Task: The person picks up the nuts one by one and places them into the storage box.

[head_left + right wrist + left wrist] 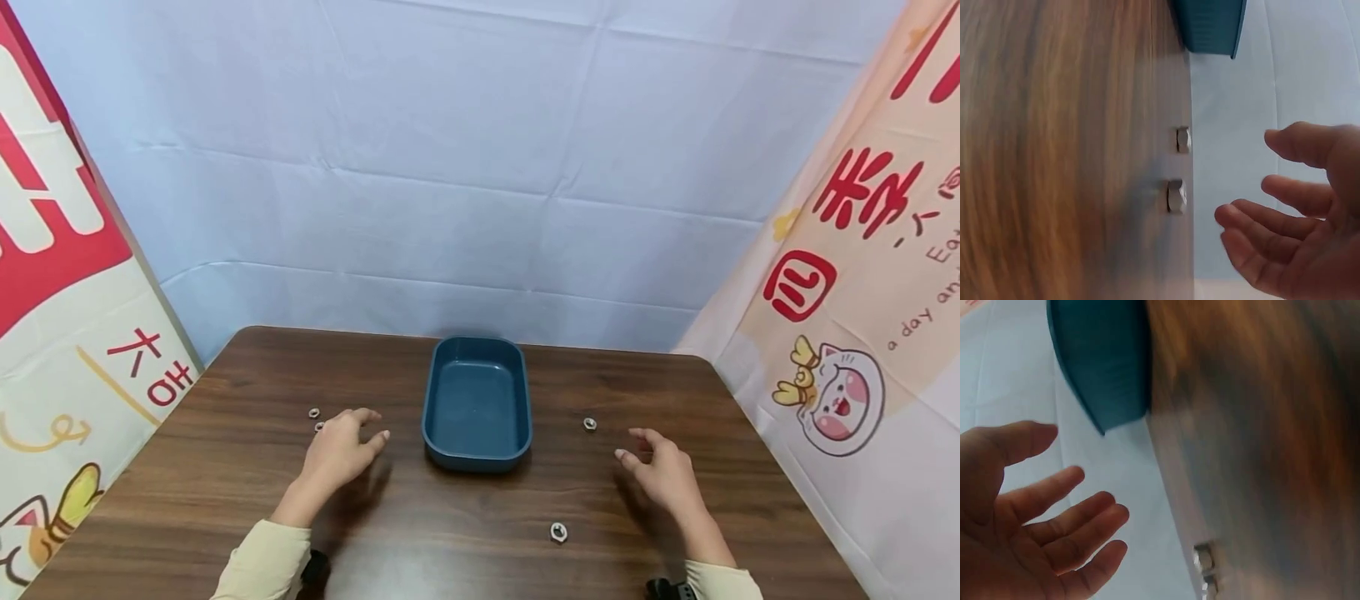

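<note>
1. Empty, fingers loosely parted: left hand [339, 450] and right hand [663, 477] hover.
2. Four silvery hexagonal metal nuts [558, 532] lie left and right of the blue rectangular tray [477, 408].
3. Reaching seems in hand; pickup would need lowering, then pinching.
4. Nuts lie flat, bores upright; tray's long axis runs away from the person.

The head view is looking forward and down from above, taking in most of the bench [480, 537] and the cloth [450, 208] behind. The left wrist view is peering low across the bench, rolled sideways, close to the left fingers [1085, 542]; the right, close to the right fingers [1297, 195], is tilting oppositely. All three are sharing the tray [476, 408], the wrist views cropping it.
</note>
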Motion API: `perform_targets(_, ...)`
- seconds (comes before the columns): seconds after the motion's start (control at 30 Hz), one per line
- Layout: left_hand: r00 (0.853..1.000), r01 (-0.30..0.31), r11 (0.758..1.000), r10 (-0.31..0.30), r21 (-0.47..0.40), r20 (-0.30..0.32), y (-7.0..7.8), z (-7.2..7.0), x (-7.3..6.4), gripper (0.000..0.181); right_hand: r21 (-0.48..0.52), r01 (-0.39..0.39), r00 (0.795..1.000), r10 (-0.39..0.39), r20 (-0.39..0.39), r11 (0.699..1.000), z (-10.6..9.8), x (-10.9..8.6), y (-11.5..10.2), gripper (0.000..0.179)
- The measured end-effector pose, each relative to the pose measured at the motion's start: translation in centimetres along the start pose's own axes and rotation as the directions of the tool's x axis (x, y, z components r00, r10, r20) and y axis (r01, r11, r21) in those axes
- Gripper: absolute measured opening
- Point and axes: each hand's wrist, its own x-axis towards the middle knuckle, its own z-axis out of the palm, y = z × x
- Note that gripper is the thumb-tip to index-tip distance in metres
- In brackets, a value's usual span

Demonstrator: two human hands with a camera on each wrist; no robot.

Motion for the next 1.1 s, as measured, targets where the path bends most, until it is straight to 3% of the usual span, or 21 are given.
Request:
perform_targets(0.13, 1.0, 0.02, 0.993, -0.022, -0.116, -0.018, 0.5, 0.3, -0.2, 0.033, 0.115, -0.041, 0.999, 0.045, -0.029, 0.993, 0.7, 0.2, -0.3, 0.048)
perform_targets(0.27, 0.998, 0.058, 0.967, -0.061, -0.247, -0.002, 1.2, 0.3, -0.1, 0.032, 0.25, -0.107, 0.994, 0.112, -0.006, 0.962, 1.2, 0.6, -0.5, 0.056)
perform_targets(0.43, 0.993, 0.115, 0.911, -0.089, -0.396, 0.081, 1.7, 0.6, 0.2, 0.032, 0.451, -0.184, 0.982, 0.179, 0.055, 0.873, 1.6, 1.0, -0.4, 0.064)
perform_targets(0.57, 0.988, 0.143, 0.859, -0.09, -0.492, 0.129, 1.7, 1.1, 0.3, 0.03, 0.549, -0.218, 0.975, 0.199, 0.094, 0.807, 1.9, 1.4, -0.3, 0.066)
perform_targets(0.77, 0.986, 0.155, 0.819, -0.092, -0.552, 0.141, 1.8, 2.0, 0.8, 0.032, 0.641, -0.255, 0.966, 0.216, 0.141, 0.724, 2.4, 2.0, -0.3, 0.066)
perform_targets(0.9, 0.982, 0.172, 0.743, -0.081, -0.647, 0.169, 2.7, 2.0, 1.0, 0.033, 0.68, -0.274, 0.961, 0.221, 0.166, 0.68, 2.5, 2.6, -0.1, 0.063)
perform_targets(1.0, 0.976, 0.202, 0.671, -0.075, -0.714, 0.207, 3.0, 2.3, 1.0, 0.035, 0.683, -0.281, 0.959, 0.218, 0.18, 0.674, 2.5, 3.0, 0.1, 0.062)
perform_targets(1.1, 0.968, 0.236, 0.638, -0.085, -0.733, 0.238, 3.0, 2.8, 1.4, 0.035, 0.679, -0.285, 0.958, 0.214, 0.189, 0.676, 2.6, 3.3, 0.1, 0.063)
